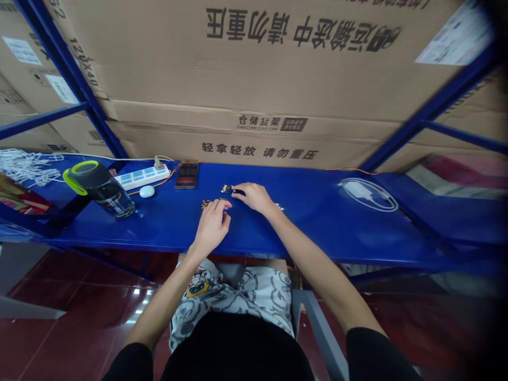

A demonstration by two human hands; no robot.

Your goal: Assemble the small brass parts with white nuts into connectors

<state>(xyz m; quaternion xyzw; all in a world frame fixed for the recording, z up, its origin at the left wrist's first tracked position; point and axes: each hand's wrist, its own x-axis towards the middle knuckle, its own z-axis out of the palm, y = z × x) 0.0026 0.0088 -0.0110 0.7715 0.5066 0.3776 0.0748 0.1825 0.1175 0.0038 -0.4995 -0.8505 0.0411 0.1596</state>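
My right hand [256, 197] reaches in from the right. Its thumb and finger come together at a cluster of small black and pale pieces [227, 188]; what they pinch is too small to name. My left hand [212, 225] is nearer the front edge, with loosely bent fingers and the thumb apart from the forefinger. Beside its fingertips lie small yellow-brown and dark pieces [205, 203], partly covered by the hand. A few little white pieces [280, 207] show just past my right wrist. All lie on the blue tabletop [313, 222].
To the left stand a dark bottle [113, 193] with a lime-green loop, a white power strip [143, 177] and a pale rounded object [146, 191]. A dark phone-like device [186, 175] lies behind. At right is a coiled white cable [383, 203]. Cardboard boxes [246, 79] wall the back.
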